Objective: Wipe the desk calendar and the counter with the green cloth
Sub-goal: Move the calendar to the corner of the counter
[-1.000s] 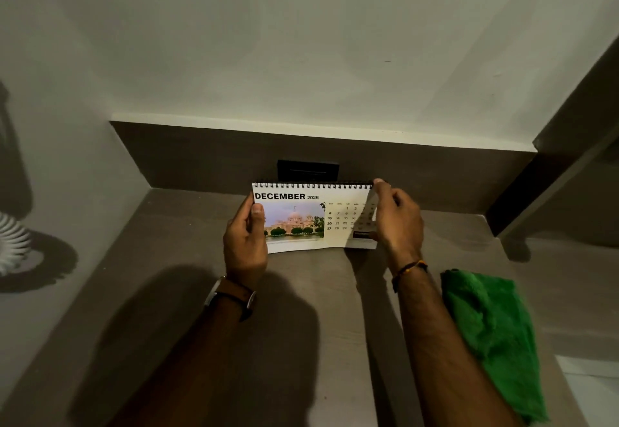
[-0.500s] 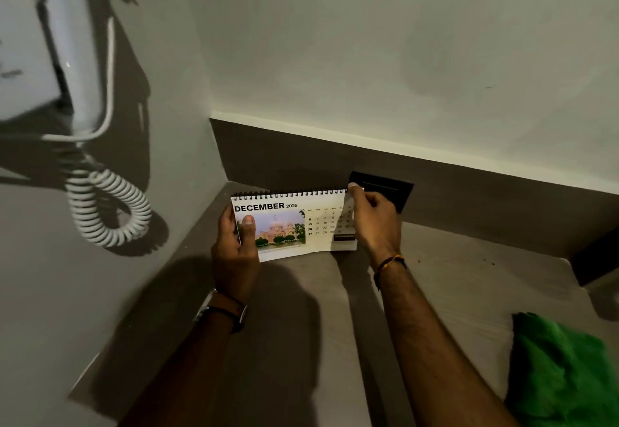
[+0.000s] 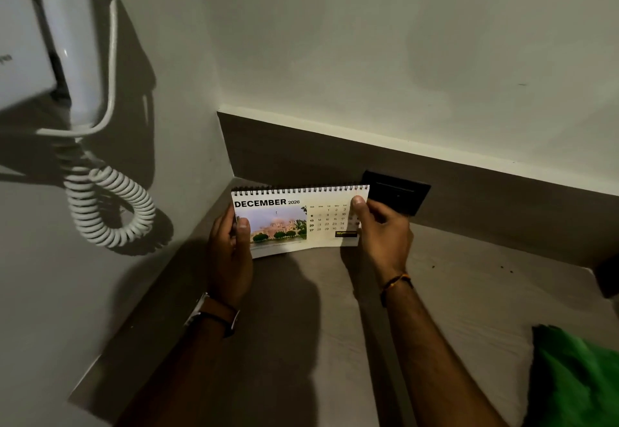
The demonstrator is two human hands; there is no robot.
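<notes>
A spiral-bound desk calendar [image 3: 294,219] showing December 2026 stands upright near the back left corner of the grey-brown counter [image 3: 452,292]. My left hand [image 3: 229,252] grips its left edge, thumb on the picture. My right hand [image 3: 382,235] holds its right edge, thumb near the top corner. The green cloth [image 3: 576,379] lies crumpled on the counter at the lower right, apart from both hands.
A white wall phone [image 3: 50,48] with a coiled cord [image 3: 110,209] hangs on the left wall. A black socket plate [image 3: 398,195] sits on the dark backsplash behind the calendar. A dark edge [image 3: 608,279] bounds the counter at right.
The calendar, held in both hands, has shifted left toward the corner. My view has swung left, bringing the wall phone in and pushing the green cloth to the right edge.
</notes>
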